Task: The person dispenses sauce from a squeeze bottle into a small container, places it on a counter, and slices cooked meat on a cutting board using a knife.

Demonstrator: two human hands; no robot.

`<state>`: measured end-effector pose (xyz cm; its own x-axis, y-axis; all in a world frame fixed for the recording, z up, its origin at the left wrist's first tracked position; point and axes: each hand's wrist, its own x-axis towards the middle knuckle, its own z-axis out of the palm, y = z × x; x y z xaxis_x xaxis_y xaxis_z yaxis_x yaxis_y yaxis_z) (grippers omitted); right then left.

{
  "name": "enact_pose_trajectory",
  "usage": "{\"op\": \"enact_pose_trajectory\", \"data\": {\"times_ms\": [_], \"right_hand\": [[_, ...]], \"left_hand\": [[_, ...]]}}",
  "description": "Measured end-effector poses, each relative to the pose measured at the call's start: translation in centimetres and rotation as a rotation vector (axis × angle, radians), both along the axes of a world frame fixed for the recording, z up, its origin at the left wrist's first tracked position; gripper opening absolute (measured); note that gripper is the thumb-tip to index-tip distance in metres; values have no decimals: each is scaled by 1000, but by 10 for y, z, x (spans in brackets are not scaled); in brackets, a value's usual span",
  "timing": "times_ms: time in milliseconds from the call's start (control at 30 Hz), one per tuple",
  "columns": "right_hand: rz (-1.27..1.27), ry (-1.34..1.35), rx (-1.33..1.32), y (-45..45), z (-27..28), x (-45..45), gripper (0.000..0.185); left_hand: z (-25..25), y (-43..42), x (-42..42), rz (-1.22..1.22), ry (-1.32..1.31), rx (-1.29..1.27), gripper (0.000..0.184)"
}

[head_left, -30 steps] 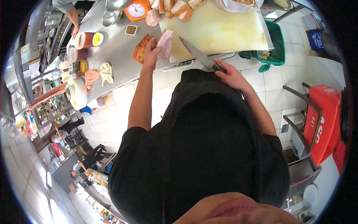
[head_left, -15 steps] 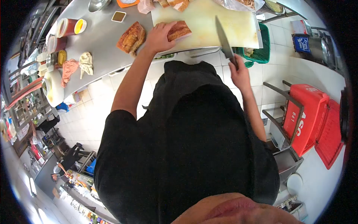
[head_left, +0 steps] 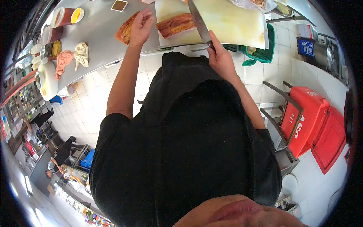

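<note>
A browned slab of meat (head_left: 176,25) lies flat on the left part of the pale cutting board (head_left: 242,32). My left hand (head_left: 141,28) is raised with its fingers apart, between that slab and a second browned piece (head_left: 125,31) on the steel table; nothing is in its grasp. In my right hand (head_left: 221,56) is the dark handle of a large knife (head_left: 200,23). The blade points away from me, just right of the slab's end. Whether the blade touches the board I cannot tell.
A small sauce dish (head_left: 119,5), tubs of red sauce (head_left: 62,17) and cloths (head_left: 81,55) are on the steel table (head_left: 100,34). A green bin (head_left: 264,53) stands beyond the board's right end. A red cooler (head_left: 302,117) is at the right. People are far off at lower left.
One piece of meat has come down flat onto the board. My left hand has let go of it and moved left. The knife first swung right, then back left beside the slab.
</note>
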<state>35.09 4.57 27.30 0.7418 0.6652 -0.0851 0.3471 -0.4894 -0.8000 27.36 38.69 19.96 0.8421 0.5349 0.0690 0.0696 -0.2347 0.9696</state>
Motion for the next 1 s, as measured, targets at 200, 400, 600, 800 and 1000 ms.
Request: {"op": "enact_pose_trajectory", "data": {"times_ms": [200, 400, 600, 800, 1000], "right_hand": [[68, -48, -2, 21, -4, -6, 67], [55, -89, -122, 28, -6, -14, 64], [53, -68, -214, 31, 6, -18, 66], [33, -94, -172, 30, 0, -20, 65], [0, -130, -122, 30, 10, -22, 64]], "left_hand": [[-11, -1, -12, 41, -32, -14, 43], [-4, -9, -21, 29, 33, 132, 38], [7, -13, -16, -17, 53, 334, 37], [5, -20, 2, -63, 60, 378, 36], [-5, -23, 11, -83, 19, 404, 35]]}}
